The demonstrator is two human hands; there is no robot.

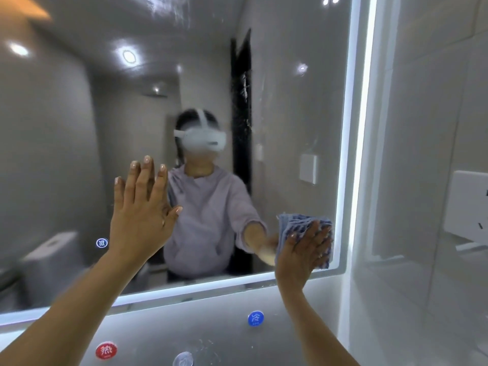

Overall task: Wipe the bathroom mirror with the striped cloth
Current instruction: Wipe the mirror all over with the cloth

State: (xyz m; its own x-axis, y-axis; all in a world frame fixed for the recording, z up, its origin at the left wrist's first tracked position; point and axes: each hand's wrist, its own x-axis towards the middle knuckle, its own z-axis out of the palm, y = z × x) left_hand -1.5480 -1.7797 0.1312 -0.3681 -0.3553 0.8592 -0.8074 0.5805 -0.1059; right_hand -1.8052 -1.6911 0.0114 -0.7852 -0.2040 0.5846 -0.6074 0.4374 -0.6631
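Against the mirror (66, 154), right hand (303, 249) presses the striped cloth (293, 223) flat; left hand (142, 215) spread.

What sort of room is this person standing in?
Most likely a bathroom. A wall mirror with a lit edge strip fills the view, a toilet shows reflected at its lower left, and a red hot-water sticker and a blue cold-water sticker sit on the wall below it.

One head-worn view (wide-angle, lines bowing at the edges) faces the mirror (52, 141) squarely from very near, tilted slightly down so the wall (211, 331) beneath shows.
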